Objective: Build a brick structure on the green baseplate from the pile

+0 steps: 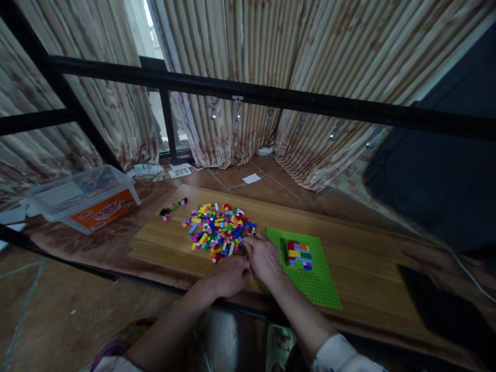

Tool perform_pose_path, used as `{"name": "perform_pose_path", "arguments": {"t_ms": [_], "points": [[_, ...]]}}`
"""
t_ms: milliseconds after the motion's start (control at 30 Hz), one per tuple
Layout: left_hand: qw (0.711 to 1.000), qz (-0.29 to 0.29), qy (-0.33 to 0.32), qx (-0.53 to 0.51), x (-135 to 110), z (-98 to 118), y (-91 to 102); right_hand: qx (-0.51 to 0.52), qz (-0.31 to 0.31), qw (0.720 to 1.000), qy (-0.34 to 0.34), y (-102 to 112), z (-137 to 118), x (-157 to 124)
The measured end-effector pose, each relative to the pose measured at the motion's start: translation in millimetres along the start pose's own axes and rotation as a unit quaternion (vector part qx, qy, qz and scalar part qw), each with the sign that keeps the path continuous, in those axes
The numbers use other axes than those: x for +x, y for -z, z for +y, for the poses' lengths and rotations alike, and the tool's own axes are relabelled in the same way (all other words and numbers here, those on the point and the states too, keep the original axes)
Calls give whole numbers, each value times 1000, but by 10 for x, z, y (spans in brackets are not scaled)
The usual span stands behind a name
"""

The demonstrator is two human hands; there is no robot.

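A person's two bare hands are meeting low over a long wooden board (pixel 360 271), seen from above. The left hand (pixel 231 275) is lying just below the near edge of a loose pile of small toy bricks (pixel 219 227), its fingers curling inward toward the other hand. The right hand (pixel 264 257) is bending over the pile's near right edge, its fingertips pointing down beside the bricks. The fingers of both hands are coming close together, partly hiding one another; whether either is pinching a brick, I cannot tell. The pile, in red, yellow, blue, green, white and purple, is spreading ahead of the hands and a little to the left. Just to the right of the right hand, a bright green studded baseplate (pixel 324 292) is lying flat, carrying a compact block of joined bricks (pixel 300 256) in several colours. Beyond the pile, toward the board's far left corner, a thin line of bricks (pixel 174 207) is lying apart. Farther left, a clear plastic box (pixel 70 194) with an orange label is standing near the board.
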State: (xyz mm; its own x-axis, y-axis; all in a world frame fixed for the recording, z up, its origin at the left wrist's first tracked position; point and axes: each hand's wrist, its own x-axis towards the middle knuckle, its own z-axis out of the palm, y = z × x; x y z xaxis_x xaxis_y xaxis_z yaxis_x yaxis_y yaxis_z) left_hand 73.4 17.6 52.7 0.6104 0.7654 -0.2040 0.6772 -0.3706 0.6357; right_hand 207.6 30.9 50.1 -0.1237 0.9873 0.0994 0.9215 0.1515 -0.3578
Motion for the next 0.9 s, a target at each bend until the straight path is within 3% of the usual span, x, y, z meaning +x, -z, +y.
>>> {"name": "perform_pose_path", "arguments": {"t_ms": [367,567,767,900], "points": [[997,62,29,-33,115,-101,-40,-1,-1,998,-64,-66,53,91],[997,62,53,-14,134,-60,2,44,26,995,-84,-27,117,25],[994,86,66,21,144,14,-3,245,115,959,-83,176,485,-244],[994,101,40,2,156,163,-51,287,143,937,-140,405,804,-424]]}}
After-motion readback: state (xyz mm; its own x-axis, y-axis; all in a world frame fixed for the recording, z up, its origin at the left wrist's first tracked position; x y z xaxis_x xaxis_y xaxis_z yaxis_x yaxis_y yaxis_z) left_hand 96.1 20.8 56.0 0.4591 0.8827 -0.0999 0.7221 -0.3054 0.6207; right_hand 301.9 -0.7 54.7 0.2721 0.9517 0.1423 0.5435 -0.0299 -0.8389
